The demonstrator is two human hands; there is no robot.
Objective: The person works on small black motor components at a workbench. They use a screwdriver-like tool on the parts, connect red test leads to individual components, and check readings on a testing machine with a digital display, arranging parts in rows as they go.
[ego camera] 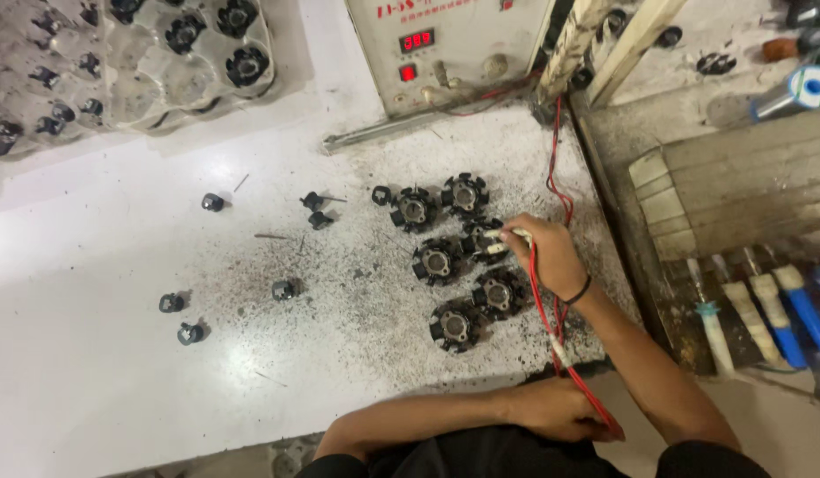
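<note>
Black wound stator cores [436, 260], six of them, lie clustered near the right edge of the white worktop [91, 265], close enough to be probed one after another without shifting them. Right hand [551, 257] is closed in a pinch on a pale-tipped test probe [503, 241], its tip touching the core at the cluster's middle; red leads [542, 296] trail from it across the wrist. Left hand [560, 409] rests at the near edge, curled about the red leads; how tightly cannot be told. Small black caps [190, 334] lie scattered further left, with a tester box [445, 44] at the far edge.
</note>
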